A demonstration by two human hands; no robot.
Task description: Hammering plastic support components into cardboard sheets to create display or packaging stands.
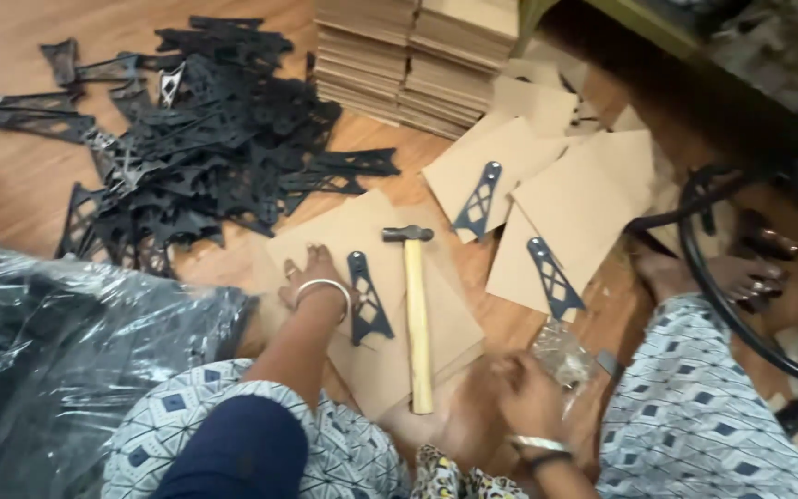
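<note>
My left hand [309, 275] lies flat on a brown cardboard sheet [362, 356], fingers spread, just left of a black metal lattice bracket [366, 298]. A hammer [416, 314] with a wooden handle lies on the same sheet, right of the bracket. My right hand [526, 395] is low at the right, blurred, fingers curled at a small clear plastic bag [565, 356]. Whether it grips the bag is unclear.
A large heap of black brackets [205, 139] covers the wooden floor at upper left. Stacked cardboard [417, 55] stands at the back. Two more brackets [478, 199] [554, 275] lie on loose sheets at right. Dark plastic wrap [57, 351] bulges at left; a black metal frame [741, 277] curves at right.
</note>
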